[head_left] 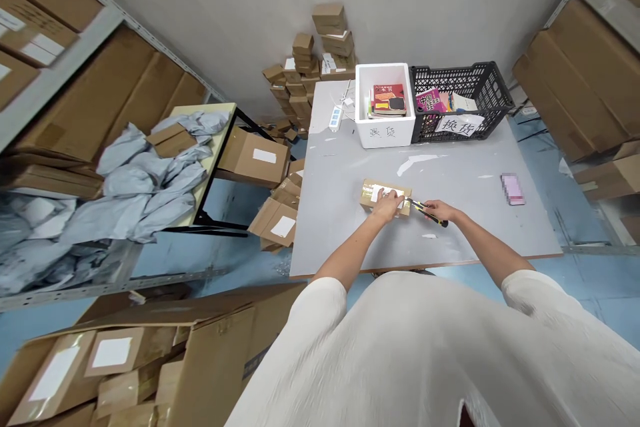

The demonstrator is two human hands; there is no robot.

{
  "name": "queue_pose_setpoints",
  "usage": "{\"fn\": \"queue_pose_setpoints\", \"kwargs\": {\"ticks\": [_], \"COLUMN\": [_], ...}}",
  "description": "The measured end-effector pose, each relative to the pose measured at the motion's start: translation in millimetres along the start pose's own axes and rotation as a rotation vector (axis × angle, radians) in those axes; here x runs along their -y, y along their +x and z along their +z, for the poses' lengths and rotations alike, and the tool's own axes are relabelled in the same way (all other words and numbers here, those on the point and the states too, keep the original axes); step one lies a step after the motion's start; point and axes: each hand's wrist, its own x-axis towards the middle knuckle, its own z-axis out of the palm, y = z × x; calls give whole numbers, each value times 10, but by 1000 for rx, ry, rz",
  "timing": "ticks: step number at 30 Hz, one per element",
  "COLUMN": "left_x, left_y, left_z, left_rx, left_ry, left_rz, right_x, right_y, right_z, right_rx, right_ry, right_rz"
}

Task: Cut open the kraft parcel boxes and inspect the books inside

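A small taped cardboard box (369,195) with a white label lies near the front middle of the grey table (340,227). My left hand (386,205) grips it from above, fingers bent over the label. In my right hand (441,211) is a black and yellow utility knife (424,209), the fingers closed round its handle. Its blade end points left and meets the right end of the box; exactly where the tip touches is too small to tell.
A white foam box (385,133) with books and a black crate (463,127) with more books stand at the table's back. A power strip (336,119) lies left of them, a phone (513,189) at the right. Parcels fill a large carton (225,340) at the lower left.
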Motion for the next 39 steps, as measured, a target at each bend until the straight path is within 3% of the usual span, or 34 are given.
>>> {"fn": "queue_pose_setpoints", "kwargs": {"ticks": [10, 21, 39], "left_x": [1, 0, -8], "left_y": [6, -37, -30], "left_z": [8, 14, 8], "left_rx": [2, -8, -11], "left_ry": [24, -8, 14], "left_rz": [-14, -27, -6], "right_x": [51, -22, -253], "right_y": [20, -67, -89], "right_z": [12, -45, 100], "right_rx": [-15, 44, -12], "right_ry": [-29, -11, 89], "right_rz": [-17, -11, -88]}}
